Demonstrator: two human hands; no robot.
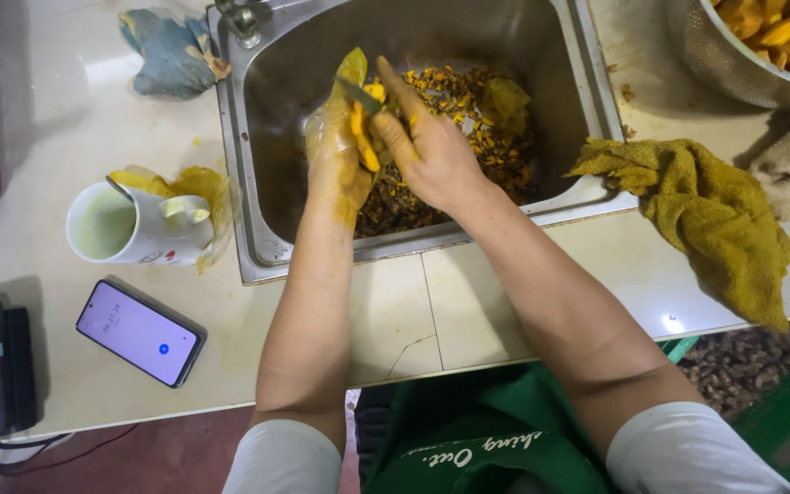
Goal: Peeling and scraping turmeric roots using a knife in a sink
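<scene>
Orange-yellow root piece held over steel sink, above heap of brown-orange peelings. Left hand in thin clear glove, fingers wrapped round root. Right hand bare, fingers closed on small knife, blade touching root. Mustard-yellow towel on desk, right of sink.

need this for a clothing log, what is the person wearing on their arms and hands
The left hand wears a thin clear plastic glove stained yellow. The right hand is bare, smeared with yellow. Both forearms are bare, with short white sleeves at the upper arms. A dark green apron hangs in front.
</scene>
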